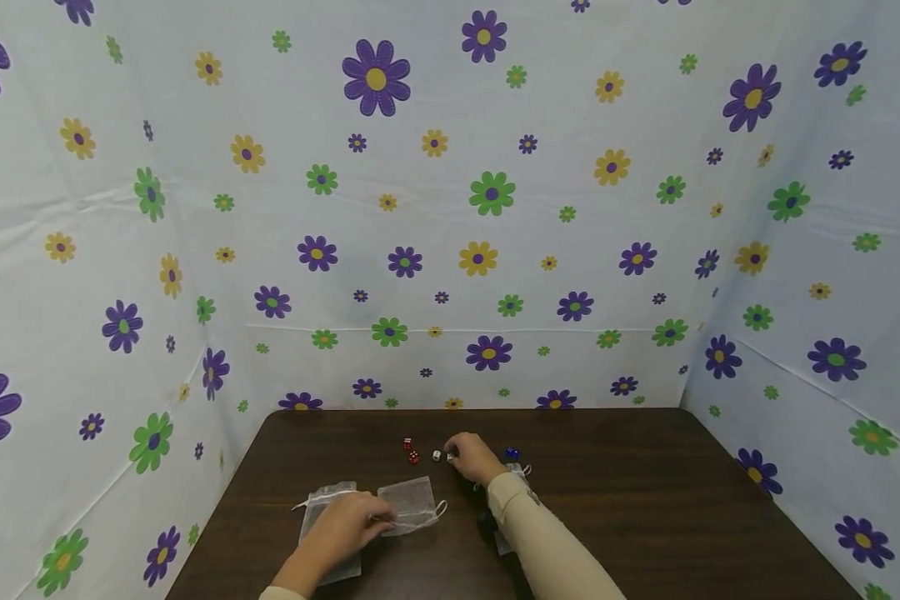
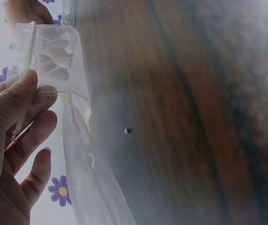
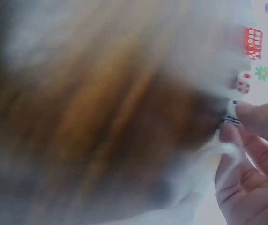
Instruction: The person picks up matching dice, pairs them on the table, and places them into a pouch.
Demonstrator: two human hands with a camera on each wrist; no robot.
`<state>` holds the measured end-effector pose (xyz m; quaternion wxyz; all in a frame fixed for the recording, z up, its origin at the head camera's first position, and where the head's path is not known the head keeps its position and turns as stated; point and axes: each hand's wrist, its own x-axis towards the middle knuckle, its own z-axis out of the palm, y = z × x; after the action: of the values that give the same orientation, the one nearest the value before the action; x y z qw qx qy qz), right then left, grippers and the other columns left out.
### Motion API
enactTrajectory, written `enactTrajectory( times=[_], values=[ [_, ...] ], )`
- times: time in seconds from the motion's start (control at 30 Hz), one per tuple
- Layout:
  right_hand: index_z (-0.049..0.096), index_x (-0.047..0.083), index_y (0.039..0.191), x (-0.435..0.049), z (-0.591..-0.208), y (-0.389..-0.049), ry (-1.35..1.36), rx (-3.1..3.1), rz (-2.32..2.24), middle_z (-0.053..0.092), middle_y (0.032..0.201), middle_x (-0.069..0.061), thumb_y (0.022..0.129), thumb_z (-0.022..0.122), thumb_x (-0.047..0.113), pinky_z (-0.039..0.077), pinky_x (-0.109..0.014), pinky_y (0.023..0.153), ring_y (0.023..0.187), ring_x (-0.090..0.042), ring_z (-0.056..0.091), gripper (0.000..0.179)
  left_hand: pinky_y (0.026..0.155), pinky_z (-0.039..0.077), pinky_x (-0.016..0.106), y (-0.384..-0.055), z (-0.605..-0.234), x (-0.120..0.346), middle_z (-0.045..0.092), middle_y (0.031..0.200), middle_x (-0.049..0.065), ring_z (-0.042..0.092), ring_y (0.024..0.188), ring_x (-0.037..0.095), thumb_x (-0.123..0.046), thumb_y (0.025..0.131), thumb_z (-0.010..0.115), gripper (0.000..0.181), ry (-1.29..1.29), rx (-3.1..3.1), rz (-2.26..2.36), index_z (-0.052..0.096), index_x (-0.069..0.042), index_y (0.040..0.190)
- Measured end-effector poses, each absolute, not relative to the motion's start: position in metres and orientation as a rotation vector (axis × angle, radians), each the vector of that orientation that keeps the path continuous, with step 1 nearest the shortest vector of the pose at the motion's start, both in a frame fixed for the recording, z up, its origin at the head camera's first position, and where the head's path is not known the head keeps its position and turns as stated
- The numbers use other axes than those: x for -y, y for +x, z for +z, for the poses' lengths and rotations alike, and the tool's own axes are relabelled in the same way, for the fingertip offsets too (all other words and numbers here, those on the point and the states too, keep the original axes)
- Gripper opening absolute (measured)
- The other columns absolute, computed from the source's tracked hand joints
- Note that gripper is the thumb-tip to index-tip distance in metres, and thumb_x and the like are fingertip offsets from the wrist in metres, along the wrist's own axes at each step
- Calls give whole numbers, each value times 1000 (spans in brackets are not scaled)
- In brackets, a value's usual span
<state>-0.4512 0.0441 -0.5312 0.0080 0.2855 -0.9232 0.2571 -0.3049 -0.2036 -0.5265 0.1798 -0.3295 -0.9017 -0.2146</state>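
Observation:
My left hand [image 1: 345,521] pinches the edge of a sheer white drawstring bag [image 1: 411,497] between thumb and fingers; the left wrist view shows the thumb [image 2: 17,96] pressed on the mesh. Another sheer bag [image 1: 348,570] lies partly under that hand. Farther back, my right hand [image 1: 474,457] pinches a white die with blue pips [image 3: 232,114] between thumb and finger. Close beside it sits a white die with red pips [image 3: 243,84]. Two red dice [image 1: 414,457] are to its left, and blue dice [image 1: 512,453] lie right of the hand.
A third sheer bag [image 1: 515,472] lies partly hidden beneath my right forearm. The dark wooden table [image 1: 630,492] extends to both sides. A flowered white cloth [image 1: 435,233] hangs behind and along the sides of the table.

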Motion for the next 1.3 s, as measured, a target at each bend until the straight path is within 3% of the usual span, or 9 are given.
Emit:
enactTrajectory(
  times=[0.17,0.47,0.93,1.3],
  values=[
    [70,-4,109,-39,-521,-445,922,2883,697,66,107,-16,87,74,-2,55,-45,85,100,-32,65,23,64,52,22,-305,-528,205,71,83,-14,62,74,-2,-17,84,83,10,-927,2549,-608,76,-22,87],
    [76,8,103,-21,-528,-452,792,2939,560,69,99,-5,88,80,17,56,-41,78,93,-24,67,18,63,52,22,-303,-530,206,69,81,-16,60,73,-3,-17,84,83,10,-938,2518,-605,75,-22,86],
    [78,13,93,-18,-541,-455,787,2843,497,68,94,-1,91,78,19,56,-38,74,86,-20,67,7,65,52,21,-301,-531,207,70,81,-14,62,74,-2,-13,83,83,10,-948,2504,-623,75,-19,85],
    [78,12,100,-26,-523,-454,730,2841,539,70,100,-3,92,76,18,57,-40,78,92,-22,68,10,66,53,22,-300,-531,205,71,82,-13,62,75,-2,-16,84,83,9,-941,2517,-623,76,-20,88]
  ],
)
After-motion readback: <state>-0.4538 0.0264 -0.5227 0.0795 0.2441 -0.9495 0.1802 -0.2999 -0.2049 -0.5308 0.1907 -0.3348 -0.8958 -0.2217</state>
